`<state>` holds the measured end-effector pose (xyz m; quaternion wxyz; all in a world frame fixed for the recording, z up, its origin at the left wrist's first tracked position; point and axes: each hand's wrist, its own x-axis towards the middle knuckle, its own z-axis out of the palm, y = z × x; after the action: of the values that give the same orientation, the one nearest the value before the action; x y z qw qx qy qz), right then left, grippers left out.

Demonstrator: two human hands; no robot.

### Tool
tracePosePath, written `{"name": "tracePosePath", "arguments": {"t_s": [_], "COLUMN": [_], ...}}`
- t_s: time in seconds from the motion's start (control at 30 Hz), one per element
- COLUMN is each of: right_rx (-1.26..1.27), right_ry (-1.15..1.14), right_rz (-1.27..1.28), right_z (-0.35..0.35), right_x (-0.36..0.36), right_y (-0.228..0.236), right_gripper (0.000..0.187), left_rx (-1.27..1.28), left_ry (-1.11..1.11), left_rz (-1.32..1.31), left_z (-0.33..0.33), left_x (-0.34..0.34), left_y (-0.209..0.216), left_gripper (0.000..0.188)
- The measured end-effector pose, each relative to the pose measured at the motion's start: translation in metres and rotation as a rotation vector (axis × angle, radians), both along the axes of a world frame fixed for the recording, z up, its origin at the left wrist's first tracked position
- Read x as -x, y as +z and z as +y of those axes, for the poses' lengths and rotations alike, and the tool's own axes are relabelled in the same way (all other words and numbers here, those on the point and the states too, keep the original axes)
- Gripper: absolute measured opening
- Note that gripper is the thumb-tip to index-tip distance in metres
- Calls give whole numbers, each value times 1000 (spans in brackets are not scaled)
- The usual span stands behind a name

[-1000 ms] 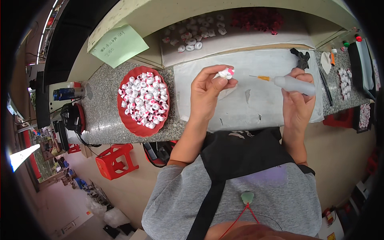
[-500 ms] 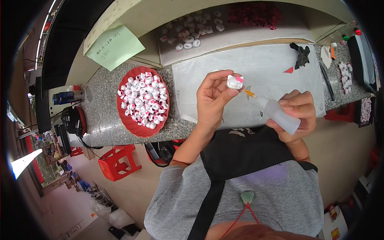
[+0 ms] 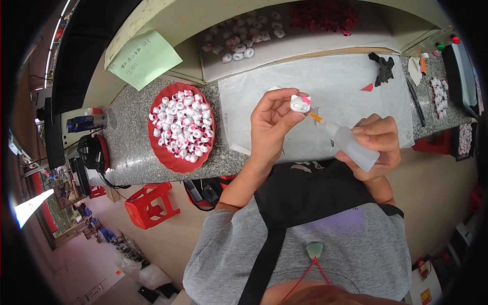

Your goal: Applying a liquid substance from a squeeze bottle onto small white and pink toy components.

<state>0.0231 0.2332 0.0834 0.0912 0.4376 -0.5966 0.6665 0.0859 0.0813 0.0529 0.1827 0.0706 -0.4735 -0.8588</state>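
Note:
Between thumb and fingertips, my left hand (image 3: 272, 114) pinches a small white cat-head figure (image 3: 300, 103) with a pink bow, its face turned toward me. My right hand (image 3: 378, 145) is wrapped round a frosted squeeze bottle (image 3: 354, 147), which is tilted so that its orange nozzle tip (image 3: 314, 117) points up and left. That tip is at the lower right edge of the figure; whether it touches cannot be made out. To the left, a red scalloped tray (image 3: 175, 163) holds many similar white and pink pieces (image 3: 183, 122).
White paper (image 3: 244, 117) covers the worktop under my hands. White pieces (image 3: 244, 43) and dark red parts (image 3: 325, 19) lie on the shelf behind. A crumpled black glove-like scrap (image 3: 382, 68) is at the far right. Below the counter stands a red stool (image 3: 152, 206).
The figure has turned slightly in my left fingers and shifted a little to the right. The bottle tip stays beside it, with my right hand almost still.

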Motion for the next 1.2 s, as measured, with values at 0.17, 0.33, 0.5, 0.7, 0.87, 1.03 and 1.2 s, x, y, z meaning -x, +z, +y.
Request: {"name": "tracePosePath", "arguments": {"t_s": [0.17,0.33,0.5,0.7,0.87,1.03,1.2], "right_rx": [-16,6,13,48,83,9,1], "right_ry": [9,-5,-19,-12,-12,8,12], "right_rz": [12,24,32,40,42,17,17], "right_z": [2,1,1,-1,-2,-1,-2], "right_x": [0,0,0,1,2,0,1], "right_y": [1,1,-1,-3,-3,0,0], "right_gripper": [37,35,35,39,43,36,36], "left_rx": [-39,-65,-56,-13,14,64,139], "left_ry": [-4,-14,-17,-25,-32,-25,-9], "left_rz": [16,34,37,31,4,24,43], "left_z": [0,-1,-1,0,0,2,3], "left_x": [0,0,0,0,0,0,0], "left_y": [1,1,0,-1,1,0,0], "left_gripper": [33,33,33,33,33,33,33]}}
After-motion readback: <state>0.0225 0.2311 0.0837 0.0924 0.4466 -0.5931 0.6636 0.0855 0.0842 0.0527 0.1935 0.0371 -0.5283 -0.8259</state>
